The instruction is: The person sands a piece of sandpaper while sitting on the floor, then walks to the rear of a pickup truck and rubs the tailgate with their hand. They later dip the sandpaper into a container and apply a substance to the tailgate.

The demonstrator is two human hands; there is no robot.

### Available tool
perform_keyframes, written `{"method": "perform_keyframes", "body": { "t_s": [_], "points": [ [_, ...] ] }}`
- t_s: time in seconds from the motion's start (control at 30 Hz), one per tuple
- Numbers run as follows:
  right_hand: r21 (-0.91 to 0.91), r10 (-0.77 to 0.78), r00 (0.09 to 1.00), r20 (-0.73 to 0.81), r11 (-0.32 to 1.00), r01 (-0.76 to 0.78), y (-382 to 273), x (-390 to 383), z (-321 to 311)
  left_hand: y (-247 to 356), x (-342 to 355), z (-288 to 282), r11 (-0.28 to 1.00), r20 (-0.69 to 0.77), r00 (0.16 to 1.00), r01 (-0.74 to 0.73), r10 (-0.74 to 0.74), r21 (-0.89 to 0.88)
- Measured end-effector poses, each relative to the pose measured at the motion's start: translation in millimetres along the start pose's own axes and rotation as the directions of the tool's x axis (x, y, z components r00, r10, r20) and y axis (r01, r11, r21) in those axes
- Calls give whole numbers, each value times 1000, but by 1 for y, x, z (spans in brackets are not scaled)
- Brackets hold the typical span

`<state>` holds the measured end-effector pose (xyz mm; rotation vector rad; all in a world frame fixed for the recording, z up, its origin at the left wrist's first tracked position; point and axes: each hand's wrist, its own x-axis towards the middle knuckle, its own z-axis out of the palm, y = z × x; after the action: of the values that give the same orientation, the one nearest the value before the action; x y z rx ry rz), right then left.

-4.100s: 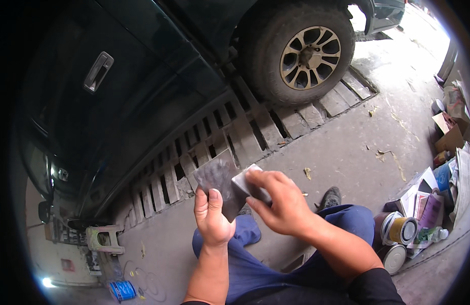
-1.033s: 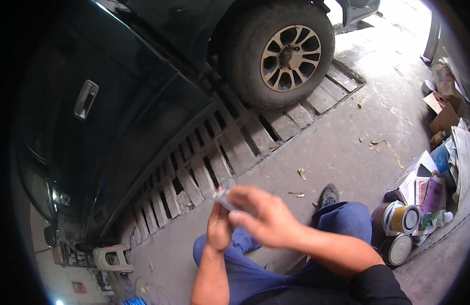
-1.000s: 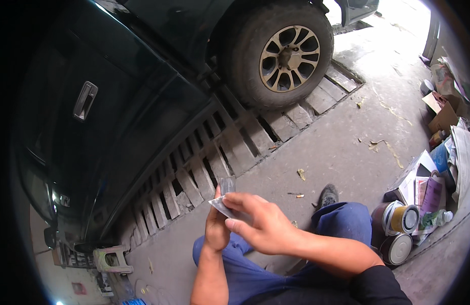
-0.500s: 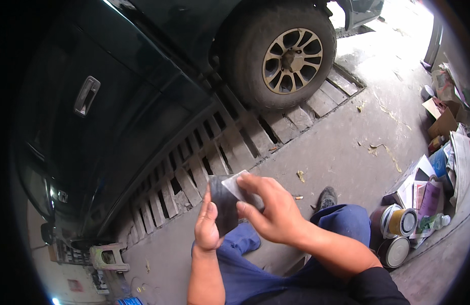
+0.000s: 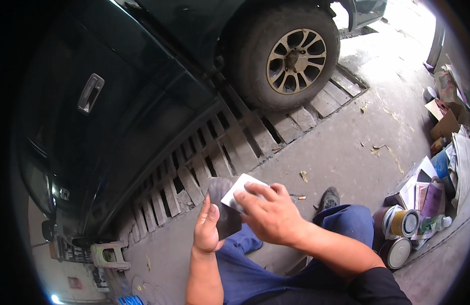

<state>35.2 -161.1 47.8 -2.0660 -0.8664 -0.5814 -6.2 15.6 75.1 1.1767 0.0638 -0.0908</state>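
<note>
My left hand [image 5: 207, 229] is closed round the left edge of a dark grey flat rectangular piece [image 5: 227, 222], holding it tilted above my knees. In the fingers of my right hand [image 5: 273, 213] is a white flat rectangular piece [image 5: 244, 187]. It lies over the upper right part of the dark piece, and I cannot tell whether the two touch. Part of the white piece is hidden by my right fingers, which press on its face. What either piece is made of does not show.
A dark green vehicle [image 5: 128, 112] stands along the left, its wheel [image 5: 296, 61] on a slatted floor grate [image 5: 235, 147]. To the right are paint cans [image 5: 396, 252], a clear bottle [image 5: 436, 222], papers and a cardboard box [image 5: 444, 124]. A small stool [image 5: 110, 256] stands lower left.
My right hand has turned and shifted slightly right and down, so more of the white piece's bright face shows. My left hand still holds the dark piece in nearly the same place.
</note>
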Motion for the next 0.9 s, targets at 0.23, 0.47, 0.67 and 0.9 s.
{"method": "perform_keyframes", "body": {
  "t_s": [0.23, 0.47, 0.67, 0.9],
  "points": [
    [20, -11, 999, -38, 1000, 12, 13, 12, -11, 3, -7, -19, 974, 136, 968, 194, -209, 115],
    [-39, -107, 994, -27, 994, 106, 12, 11, -11, 8, -8, -30, 895, 262, 883, 293, -389, 337],
    [494, 237, 967, 97, 832, -254, 26, 11, -26, 10, -12, -20, 969, 84, 970, 233, -226, -86],
    [853, 445, 782, 436, 72, -516, 60, 5, -15, -9, -10, -35, 990, -190, 975, 102, -119, -97]
  ]
}}
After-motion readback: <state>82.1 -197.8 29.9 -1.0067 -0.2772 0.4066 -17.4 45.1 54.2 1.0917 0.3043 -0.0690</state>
